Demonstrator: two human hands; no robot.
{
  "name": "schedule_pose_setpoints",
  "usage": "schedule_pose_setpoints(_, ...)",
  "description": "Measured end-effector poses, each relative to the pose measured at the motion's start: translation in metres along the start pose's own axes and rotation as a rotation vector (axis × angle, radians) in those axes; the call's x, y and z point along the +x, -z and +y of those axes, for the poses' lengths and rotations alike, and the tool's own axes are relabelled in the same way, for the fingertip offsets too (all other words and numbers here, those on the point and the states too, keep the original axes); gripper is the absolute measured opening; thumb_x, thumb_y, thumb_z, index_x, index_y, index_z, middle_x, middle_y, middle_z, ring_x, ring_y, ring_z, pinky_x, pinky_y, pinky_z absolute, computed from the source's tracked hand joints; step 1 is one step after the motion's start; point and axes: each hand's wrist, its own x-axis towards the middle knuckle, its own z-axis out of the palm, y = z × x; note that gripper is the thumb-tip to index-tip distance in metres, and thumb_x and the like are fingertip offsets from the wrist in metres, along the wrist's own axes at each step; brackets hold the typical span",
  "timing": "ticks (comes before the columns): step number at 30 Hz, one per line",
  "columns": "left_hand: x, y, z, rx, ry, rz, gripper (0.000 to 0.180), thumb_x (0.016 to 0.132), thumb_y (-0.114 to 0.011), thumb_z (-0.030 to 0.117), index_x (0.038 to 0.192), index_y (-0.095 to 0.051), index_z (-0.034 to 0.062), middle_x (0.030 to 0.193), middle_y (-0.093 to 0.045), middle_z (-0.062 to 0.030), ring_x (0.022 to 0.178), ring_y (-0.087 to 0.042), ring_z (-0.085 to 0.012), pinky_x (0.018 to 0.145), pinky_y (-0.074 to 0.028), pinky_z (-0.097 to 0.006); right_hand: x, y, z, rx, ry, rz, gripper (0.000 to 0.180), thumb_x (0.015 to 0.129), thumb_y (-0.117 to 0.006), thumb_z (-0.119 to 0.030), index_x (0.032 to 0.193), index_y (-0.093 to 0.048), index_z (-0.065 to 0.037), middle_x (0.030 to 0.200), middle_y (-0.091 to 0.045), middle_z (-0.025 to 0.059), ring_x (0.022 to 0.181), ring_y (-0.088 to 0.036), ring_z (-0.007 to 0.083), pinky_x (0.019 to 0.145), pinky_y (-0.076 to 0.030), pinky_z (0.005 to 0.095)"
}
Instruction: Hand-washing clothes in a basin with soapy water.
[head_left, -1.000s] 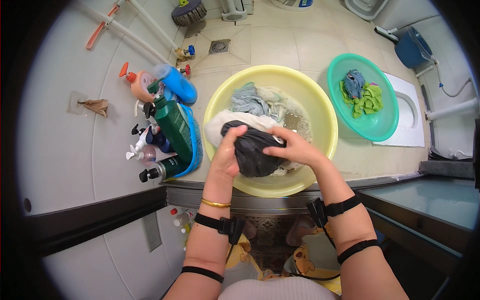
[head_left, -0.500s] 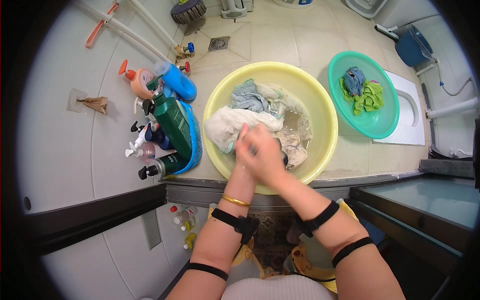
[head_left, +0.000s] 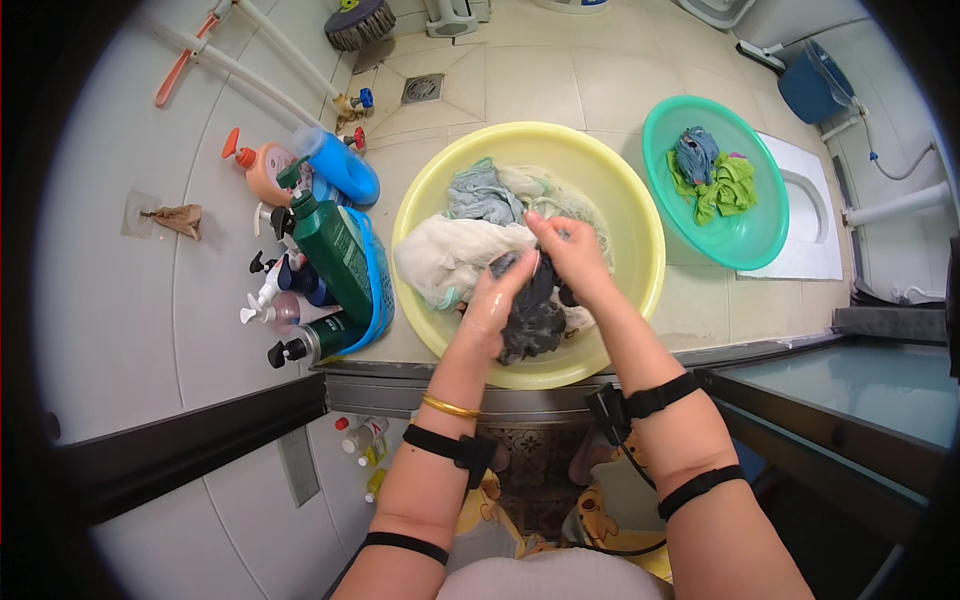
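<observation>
Over a pale yellow basin (head_left: 640, 255), both my hands are closed on a wet dark grey cloth (head_left: 530, 325). My left hand (head_left: 492, 300) grips its left side, thumb on top. My right hand (head_left: 575, 255) pinches the upper right part of it. The lower end of the cloth hangs bunched toward the near rim. Beneath and beyond my hands, a white cloth (head_left: 450, 258) and a grey-blue cloth (head_left: 485, 195) lie in the basin. Cloudy, sudsy water and more pale fabric show in part behind my right hand.
A green basin (head_left: 665, 225) with blue and lime-green cloths stands at the right beside a white squat toilet (head_left: 815, 215). At the left, a blue basket (head_left: 378, 300) holds several pump bottles. A dark raised sill (head_left: 400, 390) runs along the near side.
My hands have moved apart from a clasped position and now stretch the dark grey cloth, which was mostly hidden before. The whole view has shifted slightly.
</observation>
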Motion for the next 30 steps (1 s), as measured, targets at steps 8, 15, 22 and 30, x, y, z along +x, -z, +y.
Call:
schedule_pose_setpoints(8,-0.014,0.018,0.036,-0.112,-0.133,0.211,0.031,0.081,-0.070,0.024,0.102,-0.058,0.0052,0.091,-0.063,-0.0044,0.081,-0.061,-0.0139,0.070,-0.051,-0.027,-0.008,0.039,-0.006,-0.257,0.236,-0.524,0.023,0.080,-0.068,-0.017,0.097,-0.060,-0.004,0.090,-0.060,0.0014,0.087,-0.053,0.0092,0.081,-0.043,0.0251)
schedule_pose_setpoints(15,-0.004,0.024,0.024,0.049,-0.064,0.415,0.029,0.082,-0.068,0.020,0.106,-0.057,0.0061,0.083,-0.060,-0.0023,0.066,-0.056,-0.0112,0.054,-0.049,-0.026,-0.009,0.027,-0.007,0.405,-0.065,-0.203,0.024,0.078,-0.053,-0.004,0.100,-0.061,-0.004,0.089,-0.059,0.0034,0.081,-0.056,0.0106,0.074,-0.046,0.0246)
schedule_pose_setpoints(22,-0.008,0.053,0.017,-0.593,-0.195,-0.475,0.034,0.091,-0.053,0.034,0.113,-0.055,0.0082,0.100,-0.061,-0.0056,0.094,-0.059,-0.0165,0.083,-0.048,-0.032,-0.095,-0.067,-0.055,-0.390,0.769,-0.096,0.023,0.069,-0.068,-0.021,0.068,-0.050,-0.007,0.075,-0.046,0.0107,0.076,-0.047,0.0311,0.068,-0.036,0.0391)
schedule_pose_setpoints(30,-0.004,-0.014,-0.014,-0.334,-0.120,0.194,0.036,0.093,-0.040,0.041,0.103,-0.056,0.0107,0.100,-0.060,-0.0057,0.092,-0.058,-0.0164,0.080,-0.046,-0.031,-0.078,-0.071,-0.026,-0.342,0.599,0.096,0.021,0.078,-0.065,-0.020,0.072,-0.052,-0.003,0.080,-0.045,0.0169,0.080,-0.047,0.0343,0.069,-0.039,0.0401)
